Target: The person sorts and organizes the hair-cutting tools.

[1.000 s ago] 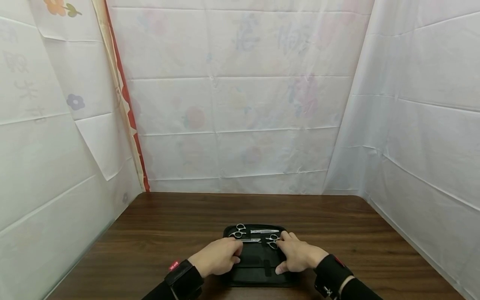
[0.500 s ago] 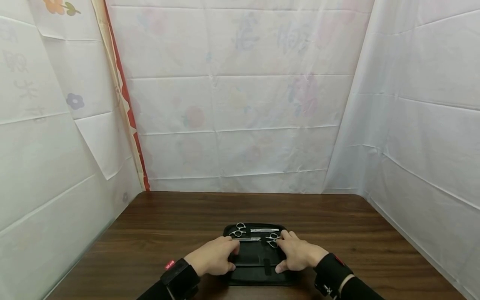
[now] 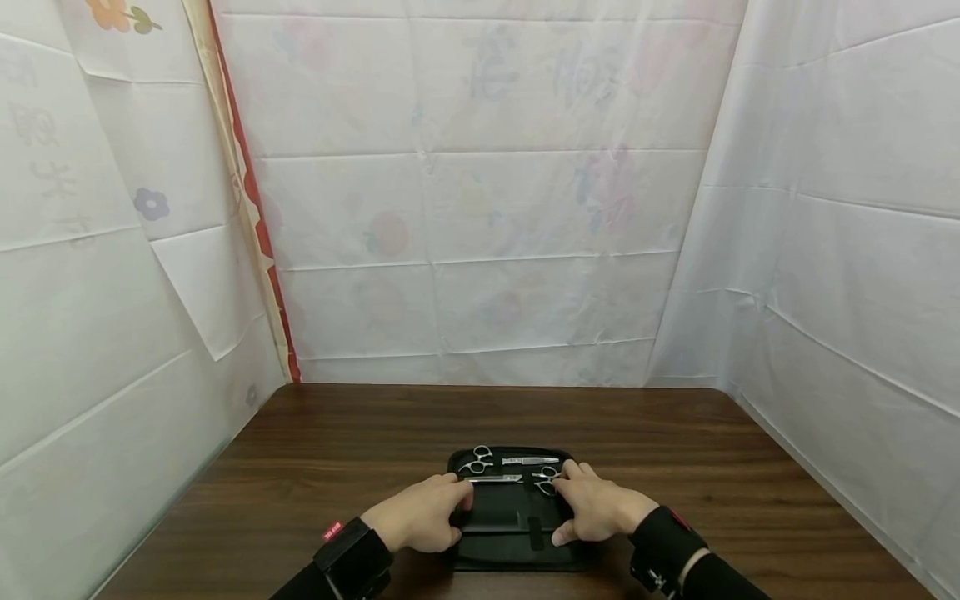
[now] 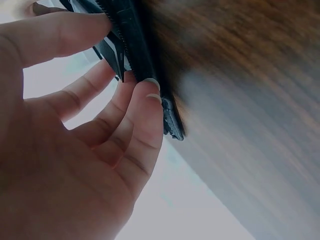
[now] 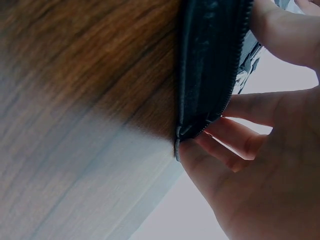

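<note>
A black zippered scissors case (image 3: 495, 552) lies open on the wooden table in the head view. Two pairs of silver hairdressing scissors sit in its upper part: one pair (image 3: 529, 461) has its finger rings at the left, the other pair (image 3: 495, 479) has them at the right. My left hand (image 3: 423, 514) holds the case's left side, thumb near the front and fingers further back. On the right side my right hand (image 3: 600, 507) grips the edge likewise. Both wrist views show fingertips against the case's side wall (image 5: 207, 65), beside the zip teeth.
The brown wooden table (image 3: 360, 417) extends around the case. White patterned sheets (image 3: 465, 208) hang at the back and on both sides. Black bands (image 3: 358, 557) with cameras are strapped round both wrists.
My left hand has shifted left, from over the case's inside to its left edge, and its thumb and fingers have spread apart. The right hand stays at the right edge.
</note>
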{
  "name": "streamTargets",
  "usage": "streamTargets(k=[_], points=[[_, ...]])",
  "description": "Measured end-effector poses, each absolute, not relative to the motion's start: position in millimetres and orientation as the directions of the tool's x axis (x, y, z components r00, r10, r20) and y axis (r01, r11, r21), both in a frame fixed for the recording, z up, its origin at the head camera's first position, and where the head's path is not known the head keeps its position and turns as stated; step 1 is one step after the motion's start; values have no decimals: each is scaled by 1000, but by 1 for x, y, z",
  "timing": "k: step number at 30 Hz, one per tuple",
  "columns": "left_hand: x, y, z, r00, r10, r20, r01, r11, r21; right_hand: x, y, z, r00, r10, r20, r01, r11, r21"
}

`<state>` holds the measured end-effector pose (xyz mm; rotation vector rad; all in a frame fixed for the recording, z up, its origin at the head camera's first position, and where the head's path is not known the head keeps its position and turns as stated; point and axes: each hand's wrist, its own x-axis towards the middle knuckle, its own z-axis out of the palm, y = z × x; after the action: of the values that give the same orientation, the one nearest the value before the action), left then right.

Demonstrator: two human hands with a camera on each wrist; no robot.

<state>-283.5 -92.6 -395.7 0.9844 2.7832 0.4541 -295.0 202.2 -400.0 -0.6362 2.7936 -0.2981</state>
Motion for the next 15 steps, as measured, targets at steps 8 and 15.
streamTargets(k=[8, 15], points=[[-284, -90, -397, -773, 634, -24, 588, 730, 349, -294, 204, -400, -867, -460, -191, -408, 876, -259], [-285, -86, -400, -774, 633, 3, 598, 730, 331, -291, 207, -399, -867, -459, -196, -403, 875, -267]])
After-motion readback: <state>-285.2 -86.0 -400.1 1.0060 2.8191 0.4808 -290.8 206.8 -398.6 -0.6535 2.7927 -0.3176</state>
